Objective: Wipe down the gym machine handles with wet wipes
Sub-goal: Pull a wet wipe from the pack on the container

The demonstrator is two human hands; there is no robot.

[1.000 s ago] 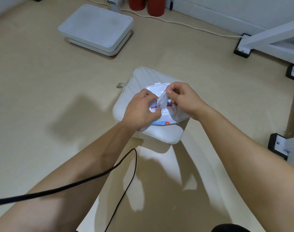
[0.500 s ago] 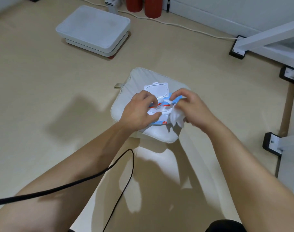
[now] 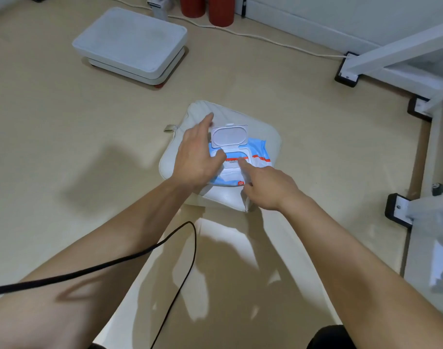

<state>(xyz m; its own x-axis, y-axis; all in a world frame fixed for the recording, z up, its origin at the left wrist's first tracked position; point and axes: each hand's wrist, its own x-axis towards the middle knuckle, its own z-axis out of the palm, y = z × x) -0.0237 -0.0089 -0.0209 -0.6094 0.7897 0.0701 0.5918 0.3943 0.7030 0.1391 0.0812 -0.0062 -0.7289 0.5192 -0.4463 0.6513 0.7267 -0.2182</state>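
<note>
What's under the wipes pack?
A white cushion, edges visible; its middle is hidden by the wipes pack and the left hand on it. Right hand grips a wipe.

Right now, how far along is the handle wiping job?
Done: one wipe is out, gripped in the right hand. In hand: the left hand rests on the pack beside its open lid. Left: all the handle wiping; no handle is in view.

A pale cushion (image 3: 240, 114) lies on the floor. Beyond it, leftward, sits a white platform (image 3: 129, 39); farther beyond stand red cylinders (image 3: 208, 8).
</note>
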